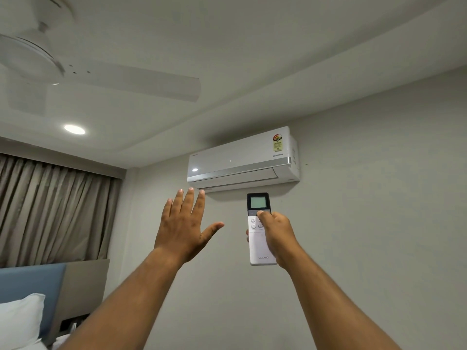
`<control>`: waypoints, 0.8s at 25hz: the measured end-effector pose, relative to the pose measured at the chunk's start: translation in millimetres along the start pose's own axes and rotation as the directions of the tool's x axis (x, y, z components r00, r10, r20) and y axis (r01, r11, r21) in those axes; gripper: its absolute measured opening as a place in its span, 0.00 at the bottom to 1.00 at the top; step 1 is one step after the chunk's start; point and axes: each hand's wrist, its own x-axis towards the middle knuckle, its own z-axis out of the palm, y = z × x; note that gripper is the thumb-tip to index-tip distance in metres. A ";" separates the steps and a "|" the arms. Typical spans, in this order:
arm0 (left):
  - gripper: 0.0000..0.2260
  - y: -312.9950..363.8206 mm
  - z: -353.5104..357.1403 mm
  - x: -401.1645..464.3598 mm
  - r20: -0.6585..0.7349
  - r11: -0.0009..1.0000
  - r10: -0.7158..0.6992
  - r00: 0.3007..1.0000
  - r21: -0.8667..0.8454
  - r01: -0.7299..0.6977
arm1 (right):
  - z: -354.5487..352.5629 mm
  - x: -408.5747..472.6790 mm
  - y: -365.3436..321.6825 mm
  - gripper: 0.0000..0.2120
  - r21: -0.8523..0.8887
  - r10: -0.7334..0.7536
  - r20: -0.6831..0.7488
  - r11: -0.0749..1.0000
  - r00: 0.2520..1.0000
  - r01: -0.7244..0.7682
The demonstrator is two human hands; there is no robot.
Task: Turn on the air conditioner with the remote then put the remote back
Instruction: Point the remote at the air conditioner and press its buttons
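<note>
A white wall-mounted air conditioner [242, 159] hangs high on the grey wall, its front flap closed. Just below it, my right hand [276, 232] grips a white remote [260, 245] with a dark top and a blank greenish screen, pointed up at the unit. My thumb rests on a button just under the screen. My left hand [185, 224] is raised to the left of the remote, palm forward, fingers spread, holding nothing.
A white ceiling fan [75, 72] spins overhead at the upper left. A round ceiling light [74, 129] glows below it. Brown curtains [50, 210] cover the left wall. A blue headboard [30, 284] and white pillow [20, 322] sit at the lower left.
</note>
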 end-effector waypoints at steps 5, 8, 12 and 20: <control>0.44 -4.9 -0.4 0.8 0.011 1.000 -0.006 1.000 0.018 0.005 | 1.2 -0.3 0.8 0.13 0.097 0.022 0.097 0.995 0.995 -0.032; 0.45 -6.3 -0.4 0.3 0.015 1.000 -0.002 1.000 0.019 0.001 | 2.4 -2.6 1.5 0.10 0.131 0.024 0.124 0.991 0.992 -0.040; 0.45 -6.9 0.1 -2.3 0.017 1.000 0.008 1.000 0.030 -0.009 | 3.4 -4.3 3.4 0.11 0.148 0.027 0.122 0.988 0.992 -0.045; 0.46 -5.5 6.4 -3.6 0.014 1.000 0.010 1.000 0.017 -0.011 | 1.2 -2.1 5.2 0.08 0.145 0.033 0.120 0.988 0.992 -0.050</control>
